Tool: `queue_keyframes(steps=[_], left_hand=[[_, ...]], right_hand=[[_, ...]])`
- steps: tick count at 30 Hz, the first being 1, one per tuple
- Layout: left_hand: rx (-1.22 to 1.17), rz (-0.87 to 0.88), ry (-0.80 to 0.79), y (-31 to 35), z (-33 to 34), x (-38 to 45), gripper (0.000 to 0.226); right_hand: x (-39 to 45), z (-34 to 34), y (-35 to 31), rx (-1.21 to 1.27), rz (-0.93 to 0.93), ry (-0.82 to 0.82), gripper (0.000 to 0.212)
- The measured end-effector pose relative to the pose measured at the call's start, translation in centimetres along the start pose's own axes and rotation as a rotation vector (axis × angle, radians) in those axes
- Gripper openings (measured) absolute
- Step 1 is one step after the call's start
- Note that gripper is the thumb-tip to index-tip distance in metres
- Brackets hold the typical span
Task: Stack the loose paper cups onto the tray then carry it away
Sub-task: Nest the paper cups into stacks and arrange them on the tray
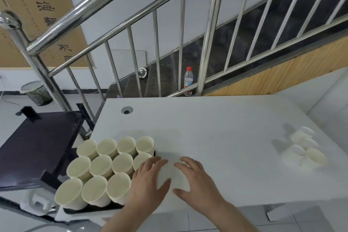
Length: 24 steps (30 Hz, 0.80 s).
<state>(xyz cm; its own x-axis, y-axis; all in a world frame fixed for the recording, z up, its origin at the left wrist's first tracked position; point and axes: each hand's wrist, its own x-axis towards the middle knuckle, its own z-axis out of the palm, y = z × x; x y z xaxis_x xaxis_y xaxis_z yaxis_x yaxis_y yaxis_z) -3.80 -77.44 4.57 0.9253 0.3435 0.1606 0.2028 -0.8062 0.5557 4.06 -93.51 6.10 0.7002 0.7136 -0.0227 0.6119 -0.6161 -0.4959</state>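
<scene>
A black tray (98, 208) sits at the left front corner of the white table (216, 128), filled with several upright cream paper cups (101, 165). Just right of the tray, a white paper cup (174, 174), blurred, is held between my two hands. My left hand (148, 182) grips its left side with the thumb across it. My right hand (195, 179) grips its right side, fingers over the top. Several loose cups (305, 149) lie tipped over in a cluster near the table's right edge, well away from both hands.
A steel stair railing (116, 24) runs behind the table, with a water bottle (188, 81) on the stairs. A dark low table (37, 147) stands to the left, a bin (35, 92) beyond it. A cable hole (127, 110) sits at the table's back left.
</scene>
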Motion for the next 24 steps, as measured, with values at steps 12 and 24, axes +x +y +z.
queue_keyframes(steps=[12,24], left_hand=[[-0.04,0.146,-0.206,16.0,9.8,2.5,0.051],[-0.135,0.243,-0.33,25.1,18.6,11.7,0.05]], right_hand=[[-9.8,-10.1,15.9,0.013,0.276,0.202,0.063],[-10.4,-16.4,28.6,-0.047,0.526,0.22,0.06]])
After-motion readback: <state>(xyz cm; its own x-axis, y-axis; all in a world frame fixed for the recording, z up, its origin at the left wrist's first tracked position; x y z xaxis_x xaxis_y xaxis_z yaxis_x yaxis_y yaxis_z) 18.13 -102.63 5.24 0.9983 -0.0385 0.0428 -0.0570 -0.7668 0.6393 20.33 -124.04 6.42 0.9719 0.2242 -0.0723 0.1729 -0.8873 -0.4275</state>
